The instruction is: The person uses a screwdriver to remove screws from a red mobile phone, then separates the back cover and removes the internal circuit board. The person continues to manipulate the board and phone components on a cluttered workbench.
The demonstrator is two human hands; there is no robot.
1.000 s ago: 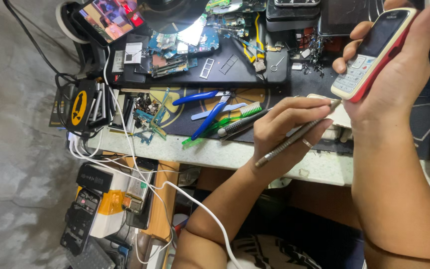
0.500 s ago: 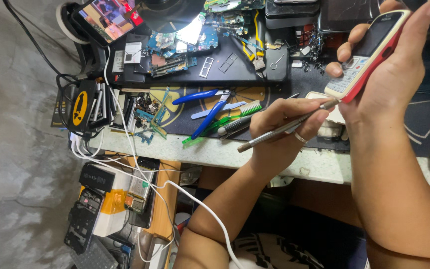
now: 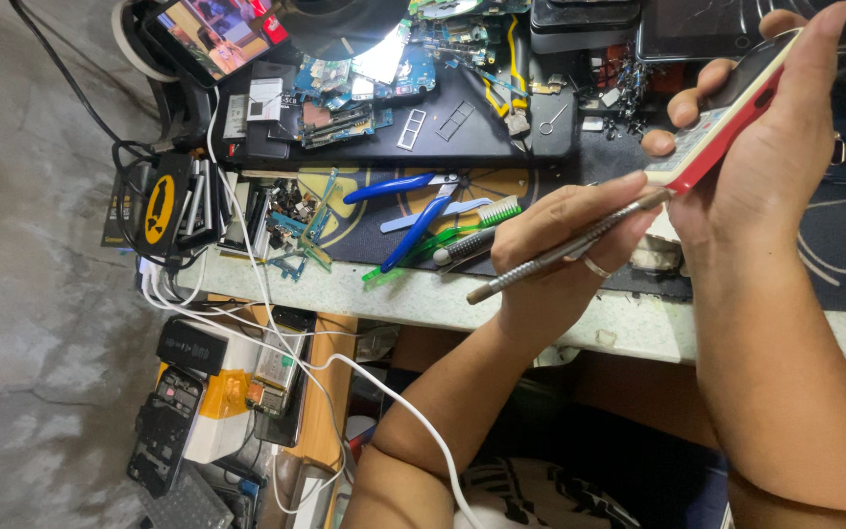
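Both forearms reach up, left hand (image 3: 555, 245) and right hand (image 3: 766, 162) with fingers curled closed.

A small lit phone screen (image 3: 215, 31) glows with bright colours at the top left. A black box with a yellow oval label (image 3: 159, 209) stands on the bench's left edge.

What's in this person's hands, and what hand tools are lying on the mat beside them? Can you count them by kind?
Keypad phone with red edge, held in the right hand: 1
Metal tool, held in the left hand: 1
Blue-handled pliers: 1
Green toothbrush: 1
Total: 4
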